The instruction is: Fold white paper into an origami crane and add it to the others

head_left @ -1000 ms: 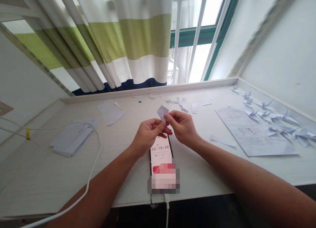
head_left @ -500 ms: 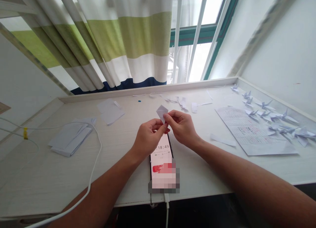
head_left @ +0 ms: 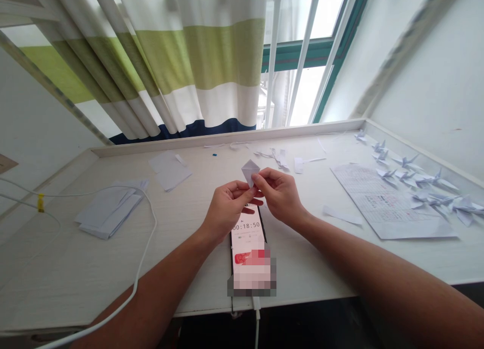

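A small folded piece of white paper [head_left: 250, 170] is held above the white table [head_left: 75, 268], pinched from both sides. My left hand [head_left: 226, 209] grips its lower left part with closed fingers. My right hand [head_left: 279, 193] pinches its lower right edge between thumb and forefinger. Right under the hands a phone [head_left: 247, 243] lies flat, its screen showing a running timer.
A stack of white paper sheets [head_left: 108, 213] lies at the left, with a white cable [head_left: 145, 248] looping past it. Several folded paper cranes [head_left: 423, 182] line the right edge beside a printed sheet [head_left: 389, 202]. Paper scraps [head_left: 280, 158] lie near the window sill.
Both hands keep their pinch on the folded paper, shifting it only slightly. The phone timer has counted up by two seconds.
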Motion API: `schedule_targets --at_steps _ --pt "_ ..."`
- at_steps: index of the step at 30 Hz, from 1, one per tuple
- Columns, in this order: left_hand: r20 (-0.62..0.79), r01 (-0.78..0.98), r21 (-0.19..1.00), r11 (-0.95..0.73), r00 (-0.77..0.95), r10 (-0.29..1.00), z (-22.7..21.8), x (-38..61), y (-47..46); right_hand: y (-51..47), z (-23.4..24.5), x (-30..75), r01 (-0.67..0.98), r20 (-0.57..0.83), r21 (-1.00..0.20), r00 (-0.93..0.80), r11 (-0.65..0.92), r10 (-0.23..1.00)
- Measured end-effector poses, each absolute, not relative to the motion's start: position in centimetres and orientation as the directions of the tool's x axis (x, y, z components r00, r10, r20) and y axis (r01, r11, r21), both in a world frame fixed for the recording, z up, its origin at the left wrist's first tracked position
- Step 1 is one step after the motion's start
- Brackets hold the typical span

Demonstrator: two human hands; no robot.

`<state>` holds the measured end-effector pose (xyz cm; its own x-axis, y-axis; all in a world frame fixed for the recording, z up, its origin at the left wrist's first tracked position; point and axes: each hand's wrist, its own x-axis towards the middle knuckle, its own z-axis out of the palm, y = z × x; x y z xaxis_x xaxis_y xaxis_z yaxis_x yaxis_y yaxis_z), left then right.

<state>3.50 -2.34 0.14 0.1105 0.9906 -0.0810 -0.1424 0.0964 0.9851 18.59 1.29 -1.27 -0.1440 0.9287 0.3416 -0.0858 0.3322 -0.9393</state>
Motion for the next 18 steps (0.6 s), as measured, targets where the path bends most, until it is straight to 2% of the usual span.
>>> schedule_targets --at_steps 7,12,18 --pt "-0.087 -0.251 0.959 0.132 0.183 0.979 0.34 3.21 -2.2 1.33 -0.85 18.61 -0.106 0.347 -0.936 -0.118 0.336 0.93" --pt "-0.049 -0.229 0.968 0.1 0.217 0.975 -0.1 3.19 -1.98 1.06 -0.48 18.63 -0.112 0.31 -0.948 -0.116 0.298 0.943" --pt "-0.086 -0.176 0.976 0.129 0.232 0.969 -0.11 2.7 -1.91 1.0 -0.73 18.57 -0.099 0.341 -0.939 -0.11 0.331 0.934"
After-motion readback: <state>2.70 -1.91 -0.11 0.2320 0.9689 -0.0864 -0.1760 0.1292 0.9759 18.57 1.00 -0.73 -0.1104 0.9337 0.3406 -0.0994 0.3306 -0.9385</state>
